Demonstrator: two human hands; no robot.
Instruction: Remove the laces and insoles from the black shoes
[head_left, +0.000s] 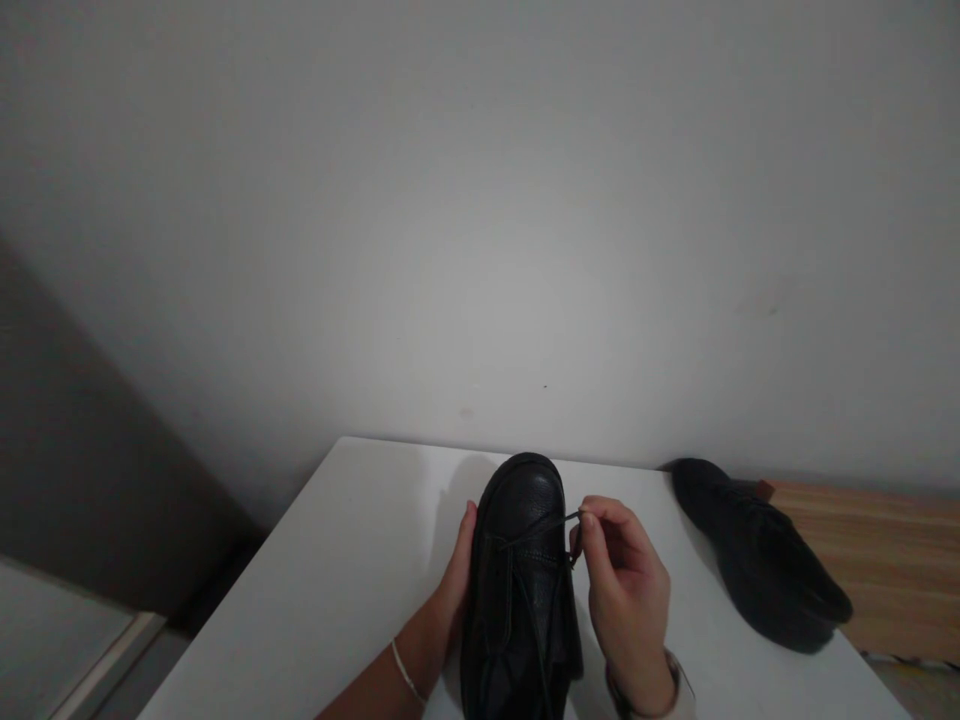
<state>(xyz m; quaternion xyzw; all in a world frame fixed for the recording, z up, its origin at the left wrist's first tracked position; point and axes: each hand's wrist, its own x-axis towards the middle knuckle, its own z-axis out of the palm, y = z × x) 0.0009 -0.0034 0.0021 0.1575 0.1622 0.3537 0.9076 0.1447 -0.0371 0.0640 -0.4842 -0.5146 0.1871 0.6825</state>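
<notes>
A black leather shoe is in front of me with its toe pointing toward the wall. My left hand grips its left side, the thumb along the edge and the other fingers hidden behind or under it. Between thumb and forefinger, my right hand pinches a thin black shoelace just right of the shoe. The lace runs taut from the eyelet area to those fingertips. More lace lies loose over the shoe's tongue and opening.
A second black shoe rests at the right edge of the white table. Beyond it is a wood-grained board. A pale wall rises directly behind the table. At lower left is a light-coloured piece of furniture.
</notes>
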